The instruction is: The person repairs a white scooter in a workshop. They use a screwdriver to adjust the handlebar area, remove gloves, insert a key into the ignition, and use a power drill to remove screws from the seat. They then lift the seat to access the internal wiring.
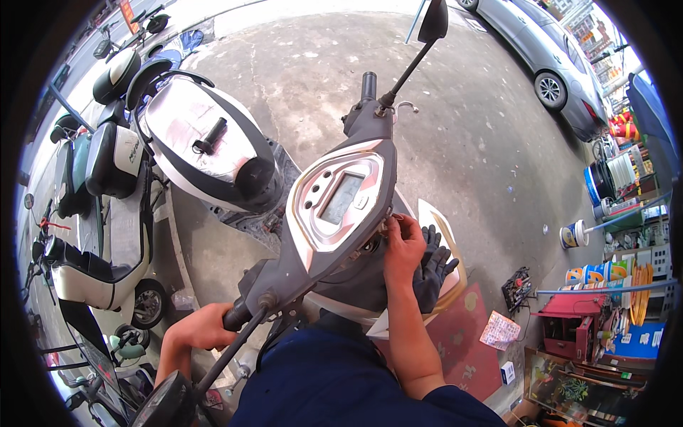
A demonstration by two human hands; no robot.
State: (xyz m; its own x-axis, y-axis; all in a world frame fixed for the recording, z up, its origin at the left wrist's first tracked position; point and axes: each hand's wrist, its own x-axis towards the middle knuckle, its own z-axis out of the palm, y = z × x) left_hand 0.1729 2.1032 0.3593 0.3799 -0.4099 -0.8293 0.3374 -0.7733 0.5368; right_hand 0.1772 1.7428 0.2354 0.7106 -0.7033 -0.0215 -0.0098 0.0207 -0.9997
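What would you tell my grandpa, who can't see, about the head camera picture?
A person's left hand holds a grey-and-white scooter's black handlebar grip, while the right hand is at the edge of its dashboard. Black gloves lie beside the right hand; farther off are parked scooters and a silver car.

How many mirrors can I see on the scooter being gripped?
2: the upper mirror stands on its stalk near the picture's top edge; the lower mirror is below the left hand, partly cut off by the bottom edge.

free ground [491,164] past my right hand [403,248], scooter dashboard [341,199] blocking its left, black gloves [432,274] crowding its right
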